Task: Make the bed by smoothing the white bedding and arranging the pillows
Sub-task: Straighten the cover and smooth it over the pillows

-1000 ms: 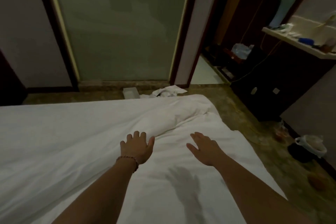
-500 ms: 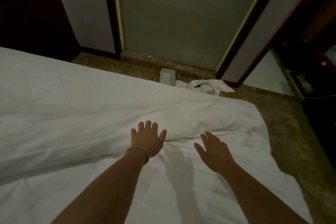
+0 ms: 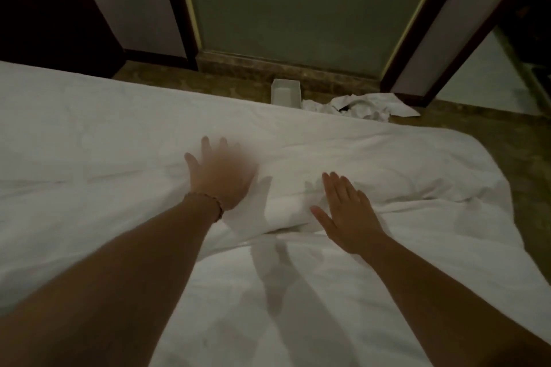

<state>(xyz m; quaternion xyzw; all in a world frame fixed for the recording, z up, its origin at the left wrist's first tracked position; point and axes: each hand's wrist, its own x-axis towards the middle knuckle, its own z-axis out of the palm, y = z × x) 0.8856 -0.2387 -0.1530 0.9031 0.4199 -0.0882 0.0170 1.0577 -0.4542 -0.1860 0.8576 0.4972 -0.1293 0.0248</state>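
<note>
White bedding (image 3: pixel 89 143) covers the bed across the whole lower view. A thick rumpled fold (image 3: pixel 372 176) of it runs from the middle toward the bed's right corner. My left hand (image 3: pixel 219 176), blurred and with a bead bracelet at the wrist, lies flat with spread fingers on the fold's left end. My right hand (image 3: pixel 346 214) is flat with straight fingers against the fold's near side. Neither hand holds anything. No pillows are in view.
Beyond the bed's far edge a small white box (image 3: pixel 284 92) and crumpled white cloth (image 3: pixel 363 106) lie on the brown floor (image 3: pixel 492 134). A frosted glass door (image 3: pixel 301 0) with dark frame stands behind. An open doorway is at the far right.
Both hands have slid forward over the bedding onto the fold, the left farther. The view has swung left and down, so the shelf and furniture at the right have left the frame.
</note>
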